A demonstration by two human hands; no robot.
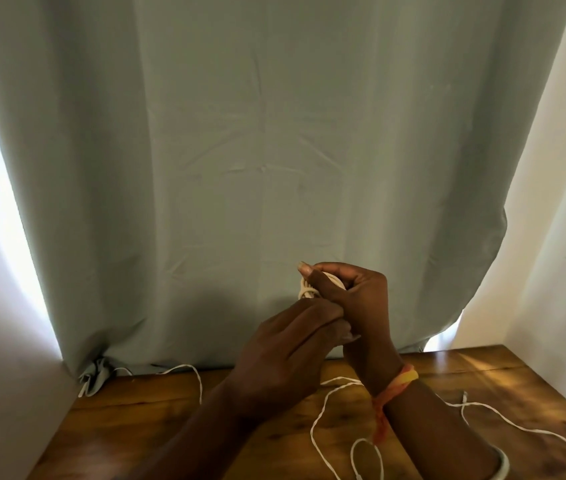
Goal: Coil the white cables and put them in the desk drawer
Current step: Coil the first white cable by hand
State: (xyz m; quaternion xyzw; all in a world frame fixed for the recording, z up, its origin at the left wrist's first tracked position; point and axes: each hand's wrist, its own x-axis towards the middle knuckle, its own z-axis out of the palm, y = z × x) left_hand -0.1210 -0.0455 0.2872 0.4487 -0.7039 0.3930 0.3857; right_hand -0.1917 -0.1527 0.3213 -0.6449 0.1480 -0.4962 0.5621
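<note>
My right hand [354, 299] is raised above the wooden desk [157, 417] and closed around a small coil of white cable [307, 289], whose loops show at the left of my fingers. My left hand [285, 355] presses against the right hand from below and left, its fingertips pinched at the coil's lower part; what they pinch is hidden. A loose white cable [319, 410] runs in loops on the desk under my wrists. Another white cable [503, 420] trails off to the right. A third strand [191, 370] lies at the back left. No drawer is visible.
A pale grey-green curtain [240, 168] hangs behind the desk, its hem bunched at the back left corner [96, 374]. White walls flank both sides. An orange thread band [394, 386] circles my right wrist, and a white bangle [501, 465] sits lower on that arm.
</note>
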